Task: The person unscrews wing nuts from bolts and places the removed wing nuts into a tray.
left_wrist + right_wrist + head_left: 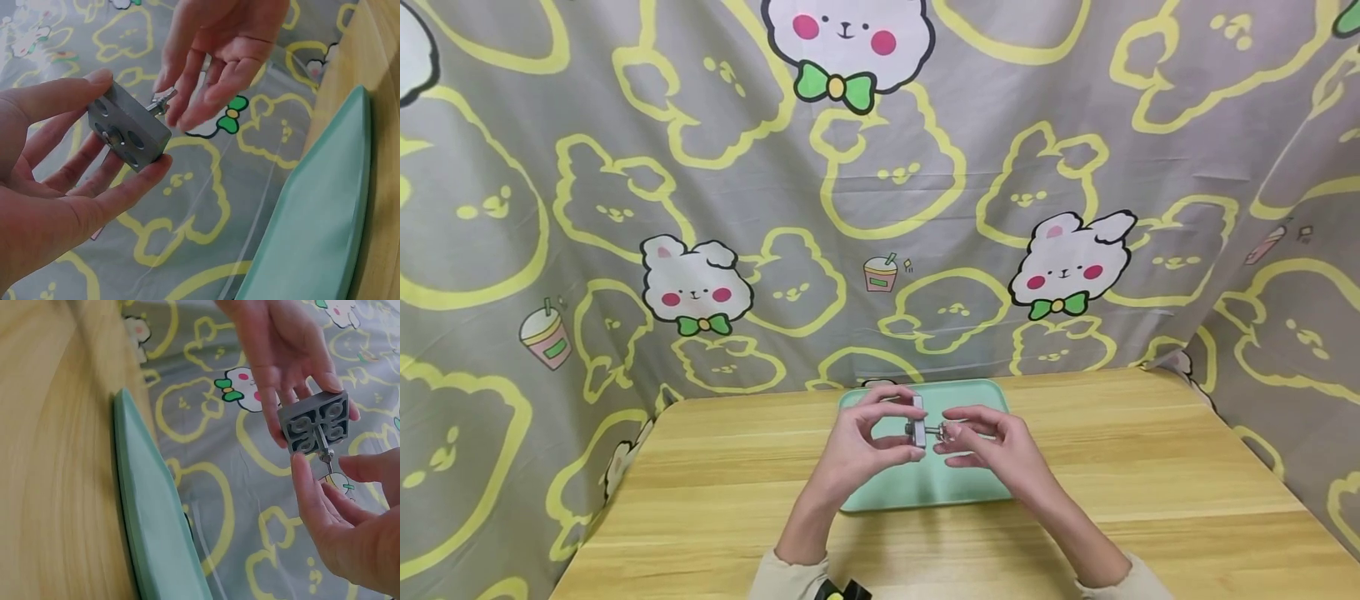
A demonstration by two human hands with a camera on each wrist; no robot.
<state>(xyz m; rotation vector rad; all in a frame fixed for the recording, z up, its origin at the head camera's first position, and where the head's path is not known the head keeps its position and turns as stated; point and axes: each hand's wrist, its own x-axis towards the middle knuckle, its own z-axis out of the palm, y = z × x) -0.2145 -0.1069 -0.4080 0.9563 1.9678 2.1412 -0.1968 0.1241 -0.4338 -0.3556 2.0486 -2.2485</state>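
Note:
My left hand (867, 429) grips a small grey square block (128, 125) by its edges, between thumb and fingers, above the tray. Round holes pierce one face; ribs and rings show on the other in the right wrist view. Through its middle runs a metal bolt (320, 437), with a small nut-like piece (326, 454) near its far end. Thumb and fingers of my right hand (988, 437) surround that bolt end, loosely spread. In the right wrist view a gap shows between the thumb and the bolt; any light touch is hard to make out.
A mint-green tray (887, 492) lies on the wooden table (722, 475) under both hands. Behind and at both sides hangs a grey curtain (850, 200) with cartoon prints. A black strap piece (842, 592) shows by the left sleeve.

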